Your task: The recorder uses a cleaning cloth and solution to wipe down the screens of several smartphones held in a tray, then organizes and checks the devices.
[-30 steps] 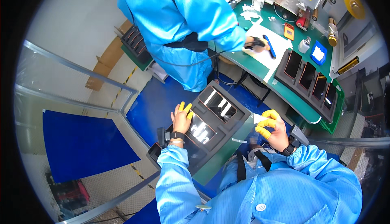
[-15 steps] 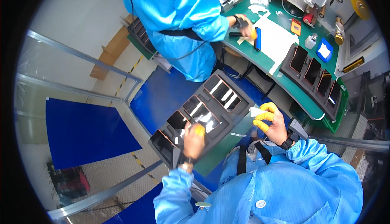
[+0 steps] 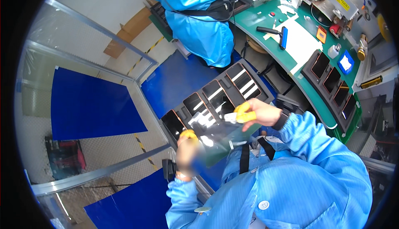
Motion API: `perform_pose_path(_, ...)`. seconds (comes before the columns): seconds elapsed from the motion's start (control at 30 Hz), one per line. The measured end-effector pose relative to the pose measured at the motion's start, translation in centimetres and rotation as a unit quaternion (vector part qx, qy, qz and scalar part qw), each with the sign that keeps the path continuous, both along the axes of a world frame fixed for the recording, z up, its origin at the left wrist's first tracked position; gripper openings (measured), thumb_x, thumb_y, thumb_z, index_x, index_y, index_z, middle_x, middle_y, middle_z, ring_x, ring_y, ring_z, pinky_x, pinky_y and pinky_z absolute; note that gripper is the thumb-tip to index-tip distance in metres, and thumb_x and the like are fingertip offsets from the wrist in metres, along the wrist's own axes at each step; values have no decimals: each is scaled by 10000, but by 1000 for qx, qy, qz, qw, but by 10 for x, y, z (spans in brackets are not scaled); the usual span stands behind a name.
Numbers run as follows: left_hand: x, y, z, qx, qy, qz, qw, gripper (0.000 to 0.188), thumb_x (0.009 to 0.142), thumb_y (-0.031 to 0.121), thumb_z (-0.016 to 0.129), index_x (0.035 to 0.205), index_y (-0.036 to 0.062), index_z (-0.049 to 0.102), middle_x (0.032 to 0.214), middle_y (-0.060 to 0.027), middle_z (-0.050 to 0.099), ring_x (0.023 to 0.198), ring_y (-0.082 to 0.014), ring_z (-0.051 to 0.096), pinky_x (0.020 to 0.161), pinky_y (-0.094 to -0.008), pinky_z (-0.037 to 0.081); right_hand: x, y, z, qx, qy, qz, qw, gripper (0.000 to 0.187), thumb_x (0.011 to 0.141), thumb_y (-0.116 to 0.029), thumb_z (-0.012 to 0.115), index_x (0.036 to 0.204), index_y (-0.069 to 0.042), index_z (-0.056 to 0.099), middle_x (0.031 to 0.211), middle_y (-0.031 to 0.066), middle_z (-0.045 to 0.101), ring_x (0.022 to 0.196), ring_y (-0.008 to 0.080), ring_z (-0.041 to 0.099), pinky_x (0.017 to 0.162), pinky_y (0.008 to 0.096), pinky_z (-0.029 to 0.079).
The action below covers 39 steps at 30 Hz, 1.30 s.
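Observation:
My right hand (image 3: 262,113), in yellow finger cots, pinches a small white tab (image 3: 230,118) over the near side of the tray. My left hand (image 3: 187,152) is partly smeared by motion; its yellow-tipped fingers close at the corner of a clear film (image 3: 213,141). This shiny film stretches between both hands, above the tray's near edge. Below it, a dark grey tray (image 3: 266,88) holds several phone-like panels with black glass and orange edges, among them a far panel (image 3: 243,80) and a left panel (image 3: 173,123). Glare hides the film's exact outline.
A co-worker in blue (image 3: 199,25) stands beyond the tray. On the green bench (image 3: 253,19) at right lie a blue roller (image 3: 283,38), a white sheet (image 3: 305,48), a bottle (image 3: 333,51) and a second panel tray (image 3: 309,72). A metal-framed partition (image 3: 99,29) runs along the left.
My right hand has moved left over the tray with the white tab; my left hand has come back toward me. Clear film now spans them. The co-worker's hand has left the roller.

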<state>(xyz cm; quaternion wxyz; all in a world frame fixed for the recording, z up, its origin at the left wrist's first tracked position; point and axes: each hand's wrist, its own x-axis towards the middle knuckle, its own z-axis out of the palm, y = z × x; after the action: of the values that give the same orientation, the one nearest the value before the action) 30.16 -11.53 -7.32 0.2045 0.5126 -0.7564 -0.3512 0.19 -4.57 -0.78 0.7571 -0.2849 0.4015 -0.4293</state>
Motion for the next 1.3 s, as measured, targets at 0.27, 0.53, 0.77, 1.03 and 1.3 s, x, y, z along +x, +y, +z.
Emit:
perform_pose_path(0.27, -1, -44, -68, 8, 1, 31, 999, 117, 743, 91, 596, 818, 16, 645, 852, -218, 629, 929, -335, 592, 808, -376, 454, 77, -60, -74, 5, 164, 73, 984, 86, 801, -53, 630, 841, 21, 614, 751, 40, 565, 710, 128, 584, 575, 284, 547)
perform_pose_path(0.53, -13, -53, -63, 311, 152, 174, 922, 412, 827, 57, 559, 1217, 58, 427, 955, -82, 584, 770, -181, 587, 673, -273, 479, 101, -71, -145, -241, 512, -136, 813, 190, 615, -148, 765, 722, -38, 653, 787, 152, 592, 759, 302, 588, 687, 359, 487)
perform_pose_path(0.77, -20, -19, -28, 209, 225, 40, 951, 757, 692, -187, 541, 1350, 96, 297, 880, -48, 556, 785, -114, 553, 721, -223, 466, 85, -54, -100, -305, 516, -93, 795, 532, 520, -373, 821, 904, -43, 658, 949, 124, 545, 852, 283, 561, 716, 351, 465)
perform_pose_path(1.03, -96, -12, 61, 349, 308, -131, 875, 772, 708, -141, 586, 1366, 100, 263, 968, -60, 560, 890, -146, 563, 808, -260, 465, -2, 33, -48, -194, 313, -63, 927, 151, 695, -147, 747, 794, -51, 684, 885, 78, 602, 894, 208, 547, 796, 325, 451)
perform_pose_path(1.3, -159, 31, 33, 235, 225, -106, 939, 828, 709, -120, 588, 1401, 116, 201, 1263, -96, 378, 989, -162, 457, 815, -273, 441, -220, 298, -60, 103, 386, -661, 635, 115, 680, -43, 725, 760, 18, 670, 757, 80, 662, 685, 139, 619, 645, 258, 488)
